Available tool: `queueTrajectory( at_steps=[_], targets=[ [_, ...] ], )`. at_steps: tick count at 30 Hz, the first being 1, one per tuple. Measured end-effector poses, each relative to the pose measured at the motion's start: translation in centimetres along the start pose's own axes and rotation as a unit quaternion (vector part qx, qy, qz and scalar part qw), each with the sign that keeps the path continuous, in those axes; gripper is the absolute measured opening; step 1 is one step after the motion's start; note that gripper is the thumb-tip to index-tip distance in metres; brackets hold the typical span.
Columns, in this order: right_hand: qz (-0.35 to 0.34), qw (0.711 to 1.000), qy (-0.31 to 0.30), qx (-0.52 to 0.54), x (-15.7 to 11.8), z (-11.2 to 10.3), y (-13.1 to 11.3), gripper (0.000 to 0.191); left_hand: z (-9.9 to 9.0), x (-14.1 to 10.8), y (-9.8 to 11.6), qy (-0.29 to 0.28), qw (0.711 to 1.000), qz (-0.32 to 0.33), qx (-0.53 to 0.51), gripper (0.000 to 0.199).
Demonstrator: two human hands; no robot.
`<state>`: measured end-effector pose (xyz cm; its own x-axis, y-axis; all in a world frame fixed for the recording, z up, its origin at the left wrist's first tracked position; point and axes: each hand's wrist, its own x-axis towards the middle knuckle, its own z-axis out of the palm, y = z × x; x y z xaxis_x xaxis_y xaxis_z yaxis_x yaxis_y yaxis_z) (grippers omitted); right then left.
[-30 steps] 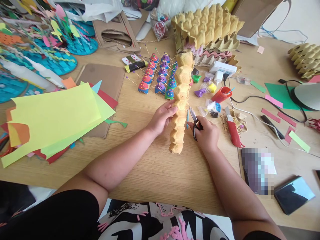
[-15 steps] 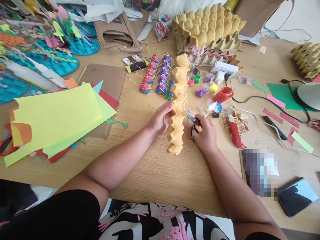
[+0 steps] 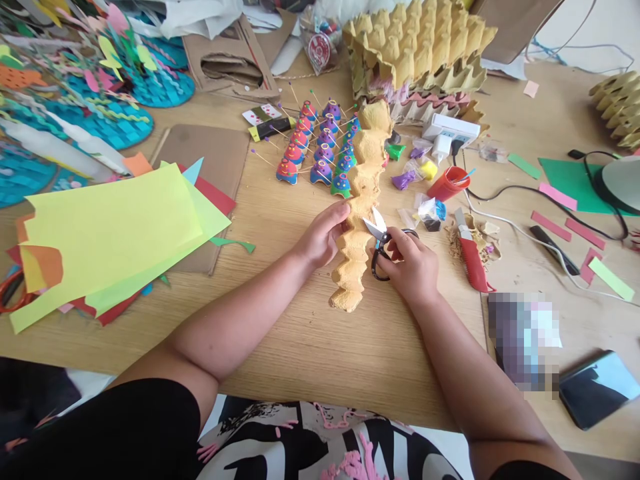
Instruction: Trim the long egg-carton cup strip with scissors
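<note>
My left hand (image 3: 325, 233) pinches the left edge of a long, bumpy strip of yellow egg carton (image 3: 354, 263), which runs away from me above the table. In my right hand (image 3: 414, 265) are black-handled scissors (image 3: 379, 233), fingers wrapped round the handles. The scissor blades are spread apart and lie over the right edge of the strip, near its middle. Just behind my left hand stand rows of small painted carton figures with pins, in red (image 3: 294, 154), purple (image 3: 324, 153) and green-blue (image 3: 342, 183).
Yellow and green paper (image 3: 120, 233) lies on the left over brown cardboard (image 3: 220, 193). Stacked egg trays (image 3: 420, 43) stand at the back. To the right are a red cup (image 3: 447, 184), a red-handled knife (image 3: 475, 263), cables and a phone (image 3: 597, 389).
The scissors have moved left onto the strip and their blades have opened wider. The strip has tilted, its far end shifting right and its near end slightly left.
</note>
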<state>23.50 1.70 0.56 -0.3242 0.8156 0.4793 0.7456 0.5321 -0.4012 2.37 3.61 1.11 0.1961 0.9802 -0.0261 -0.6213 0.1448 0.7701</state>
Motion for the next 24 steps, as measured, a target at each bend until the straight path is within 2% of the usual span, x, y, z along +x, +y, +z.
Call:
queueTrajectory(
  at_steps=[4, 11, 18, 24],
  targets=[
    [0.005, 1.000, 0.003, -0.002, 0.12, -0.08, -0.24, 0.032, 0.00, -0.05, 0.04, -0.002, 1.000, 0.001, 0.005, 0.046],
    [0.018, 0.999, -0.010, -0.037, 0.20, -0.32, -0.27, 0.036, 0.21, -0.35, 0.10, 0.006, 1.000, -0.006, -0.009, 0.043],
    [0.010, 0.996, 0.006, -0.088, 0.29, -0.49, -0.34, 0.032, 0.28, -0.38, -0.11, 0.042, 0.999, 0.000, -0.001, 0.043],
    [0.024, 0.994, 0.006, -0.108, 0.47, -0.52, -0.62, 0.030, 0.41, -0.36, -0.10, 0.033, 0.999, 0.012, -0.018, 0.039]
  ],
)
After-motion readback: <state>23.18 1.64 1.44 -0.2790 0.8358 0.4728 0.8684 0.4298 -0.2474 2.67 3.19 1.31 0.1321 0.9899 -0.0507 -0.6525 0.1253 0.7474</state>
